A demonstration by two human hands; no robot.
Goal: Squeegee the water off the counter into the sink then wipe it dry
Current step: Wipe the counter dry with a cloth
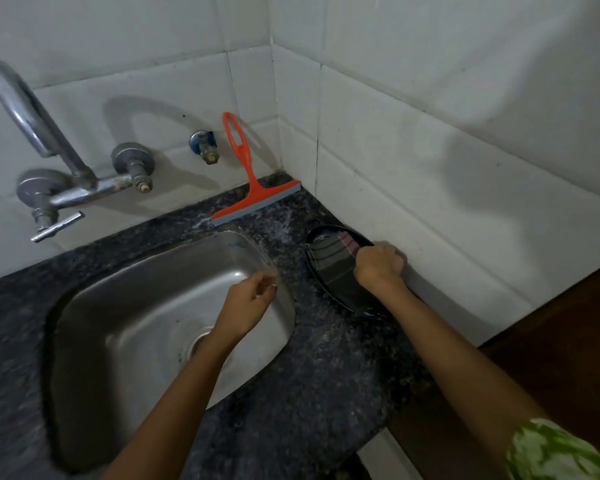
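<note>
An orange squeegee (248,188) stands with its grey blade on the dark speckled counter (326,368) in the back corner, its handle leaning on the tiled wall. Water glistens on the counter just in front of the blade. A dark striped cloth (329,268) lies in a black oval tray (329,294) against the right wall. My right hand (378,265) is closed on the cloth's far end. My left hand (253,299) hovers over the right rim of the steel sink (125,327), fingers loosely apart and holding nothing.
A curved chrome tap (49,161) with its lever juts from the back wall above the sink's left side. A small blue-collared valve (205,147) sticks out beside the squeegee handle. The counter ends at a rounded edge on the near right, with brown floor (551,358) beyond.
</note>
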